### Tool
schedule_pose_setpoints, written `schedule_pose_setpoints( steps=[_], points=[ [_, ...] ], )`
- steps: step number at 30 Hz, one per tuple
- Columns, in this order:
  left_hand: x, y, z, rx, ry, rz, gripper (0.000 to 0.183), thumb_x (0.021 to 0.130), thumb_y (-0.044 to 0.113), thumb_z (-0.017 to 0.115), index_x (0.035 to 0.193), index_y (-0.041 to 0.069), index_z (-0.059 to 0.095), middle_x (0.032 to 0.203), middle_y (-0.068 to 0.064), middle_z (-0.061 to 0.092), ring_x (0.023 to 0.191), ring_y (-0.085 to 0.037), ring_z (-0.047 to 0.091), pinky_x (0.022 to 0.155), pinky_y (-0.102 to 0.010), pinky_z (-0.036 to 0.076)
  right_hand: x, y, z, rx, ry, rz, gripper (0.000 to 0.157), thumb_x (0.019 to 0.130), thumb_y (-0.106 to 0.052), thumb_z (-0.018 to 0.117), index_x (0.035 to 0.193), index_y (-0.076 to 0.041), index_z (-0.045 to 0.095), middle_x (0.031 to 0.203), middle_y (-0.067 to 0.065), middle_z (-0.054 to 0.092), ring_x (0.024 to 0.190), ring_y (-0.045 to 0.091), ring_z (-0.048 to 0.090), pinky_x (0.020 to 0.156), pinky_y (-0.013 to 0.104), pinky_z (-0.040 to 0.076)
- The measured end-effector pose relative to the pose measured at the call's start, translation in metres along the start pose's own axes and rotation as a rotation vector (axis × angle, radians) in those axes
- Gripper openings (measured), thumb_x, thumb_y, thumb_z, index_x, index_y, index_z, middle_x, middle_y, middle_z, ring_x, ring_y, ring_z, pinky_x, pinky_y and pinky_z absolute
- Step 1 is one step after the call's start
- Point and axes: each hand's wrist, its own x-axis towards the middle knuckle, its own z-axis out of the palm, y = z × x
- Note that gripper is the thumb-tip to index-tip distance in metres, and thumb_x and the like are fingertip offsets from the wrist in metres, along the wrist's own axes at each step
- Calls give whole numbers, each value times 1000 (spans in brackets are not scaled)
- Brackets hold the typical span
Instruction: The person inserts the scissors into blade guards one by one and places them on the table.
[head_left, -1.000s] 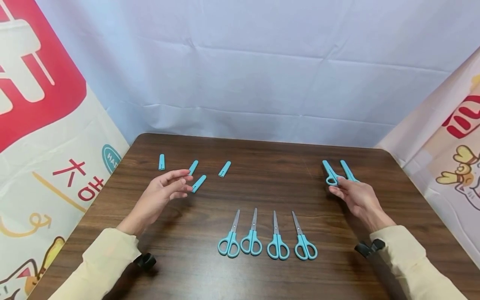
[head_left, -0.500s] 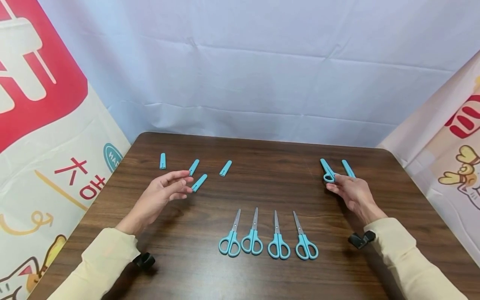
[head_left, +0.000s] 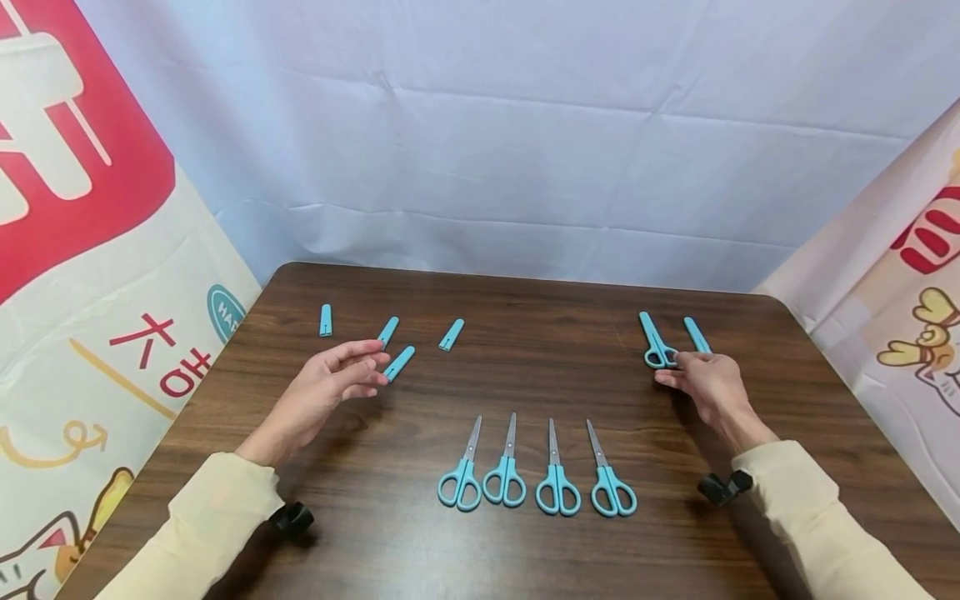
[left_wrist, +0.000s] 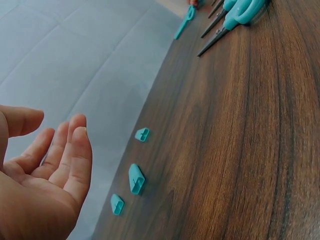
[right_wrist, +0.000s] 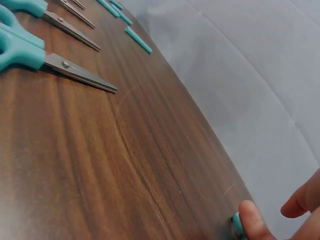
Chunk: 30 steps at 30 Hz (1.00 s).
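Observation:
My left hand (head_left: 318, 392) hovers at the left with fingers loosely bent and nothing in them. Its fingertips overlap two light-blue scissor caps in the head view, a nearer cap (head_left: 401, 364) and one behind it (head_left: 388, 330). At the right, my right hand (head_left: 708, 383) has its fingertips right at the handle loops of a pair of capped scissors (head_left: 655, 340). Thumb and finger stand apart in the right wrist view, where a bit of the teal handle (right_wrist: 237, 224) shows beside a fingertip. A second capped pair (head_left: 696, 333) lies alongside, its handle hidden by this hand.
Several uncapped scissors (head_left: 553, 479) with light-blue handles lie in a row at the front middle, blades pointing away. Other loose caps lie at the back left (head_left: 326, 321) and left of middle (head_left: 452, 334). A white cloth (head_left: 510, 167) hangs behind the wooden table (head_left: 525, 333).
My right hand has shifted slightly left with the capped scissors, which now lie with both handle loops showing, a little farther from the other capped pair. The left hand has stayed in place.

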Motion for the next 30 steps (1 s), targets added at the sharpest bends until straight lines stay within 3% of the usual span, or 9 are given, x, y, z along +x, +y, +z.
schedule_pose_setpoints(
  steps=[4, 9, 12, 16, 19, 26, 30],
  points=[
    [2, 0, 0, 7, 4, -3, 51, 108, 27, 60, 149, -1, 47, 146, -29, 52, 113, -30, 68, 92, -31, 58, -10, -1, 0, -75, 13, -49, 57, 112, -16, 37, 151, 23, 23, 119, 27, 55, 78, 4, 73, 82, 26, 60],
    [5, 0, 1, 8, 38, -31, 50, 108, 25, 58, 149, -2, 47, 144, -27, 54, 111, -27, 69, 92, -30, 58, -24, 0, 1, -82, 19, -74, 60, 111, -15, 40, 154, 20, 17, 139, 38, 42, 79, 4, 71, 79, 26, 61],
    [8, 1, 2, 3, 62, -48, 50, 108, 23, 58, 149, -4, 46, 141, -22, 58, 111, -26, 69, 91, -29, 58, -34, 0, 1, -102, 0, -82, 61, 111, -16, 42, 155, 18, 17, 147, 37, 36, 81, 4, 71, 77, 27, 62],
    [10, 2, 3, 9, 87, -65, 49, 108, 22, 57, 149, -5, 47, 140, -21, 60, 111, -26, 69, 90, -28, 58, -48, 0, 0, -157, -34, -100, 59, 111, -17, 46, 153, 19, 25, 127, 22, 57, 83, 6, 71, 75, 28, 62],
    [12, 2, 3, 30, 109, -79, 49, 108, 22, 57, 148, -5, 48, 142, -24, 58, 113, -26, 68, 90, -27, 58, -59, -2, 1, -208, -66, -101, 58, 110, -18, 49, 151, 19, 29, 113, 10, 64, 83, 8, 71, 73, 29, 62],
    [17, 0, 5, 86, 174, -149, 49, 108, 24, 58, 147, -4, 50, 141, -24, 59, 117, -31, 64, 90, -26, 57, -88, -2, 6, -295, -162, -84, 59, 108, -20, 56, 147, 18, 35, 112, 14, 67, 84, 12, 70, 69, 32, 61],
    [21, -2, 6, 100, 199, -197, 46, 108, 23, 57, 146, -3, 52, 139, -23, 59, 115, -28, 64, 90, -26, 57, -102, 3, 10, -305, -208, -78, 56, 107, -18, 59, 144, 18, 38, 111, 14, 67, 84, 15, 69, 68, 33, 61]
  ],
)
